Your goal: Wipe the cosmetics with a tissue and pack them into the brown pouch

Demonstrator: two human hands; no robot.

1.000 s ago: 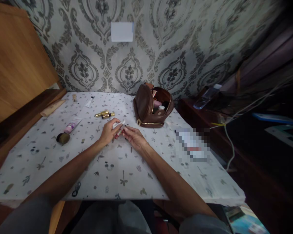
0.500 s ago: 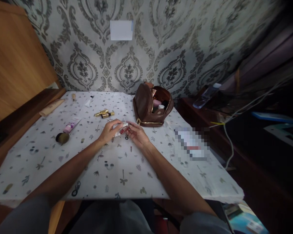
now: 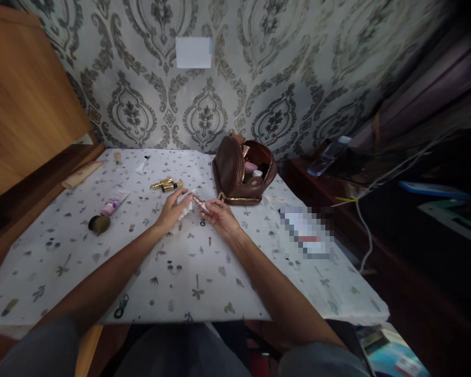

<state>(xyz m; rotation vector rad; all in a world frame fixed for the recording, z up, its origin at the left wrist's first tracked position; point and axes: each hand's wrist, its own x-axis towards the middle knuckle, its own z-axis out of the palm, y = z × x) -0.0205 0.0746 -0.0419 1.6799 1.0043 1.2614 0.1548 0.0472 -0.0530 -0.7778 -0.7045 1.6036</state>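
The left hand (image 3: 173, 210) is clasping a crumpled white tissue (image 3: 187, 211), its grip folding closely around it; the right hand (image 3: 222, 215) is pinching a small slender item (image 3: 199, 201) between drawn-together fingertips, just above the middle of the worktop (image 3: 196, 309); the item's far end is pointing into the left hand, though whether it is touching the tissue I cannot tell; two gold tubes (image 3: 167, 184) are lying just beyond the left hand; a brown bag (image 3: 232, 173) is standing unzipped beyond the right hand, small containers showing inside; a pink-and-white tube (image 3: 113, 204) and a dark round item (image 3: 99, 224) are lying to the left, near each other.
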